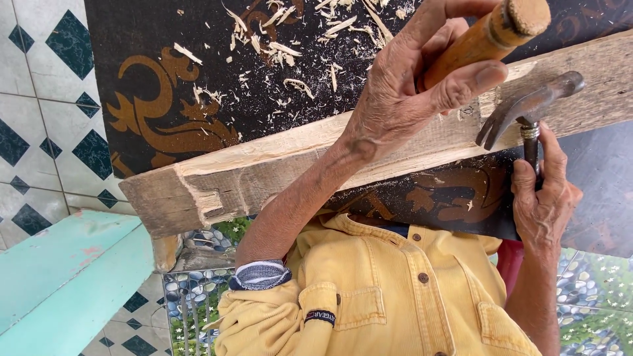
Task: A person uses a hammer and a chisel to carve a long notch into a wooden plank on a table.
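My left hand (412,92) is closed tight around a round wooden handle (484,38), thumb pressed along its side, the blunt end sticking out to the upper right; what the handle belongs to is hidden under my palm. My right hand (544,198) is wrapped around the shaft of a claw hammer (527,109), whose steel head lies against the plank (277,165), claw pointing left. The plank runs across the scene from lower left to upper right, its left end chopped and splintered. Beyond it lies a dark patterned mat (171,99) strewn with wood shavings (290,39). Nearer me are my yellow shirt (382,296), a turquoise bench (66,277) at the left and floor tiles (39,99).
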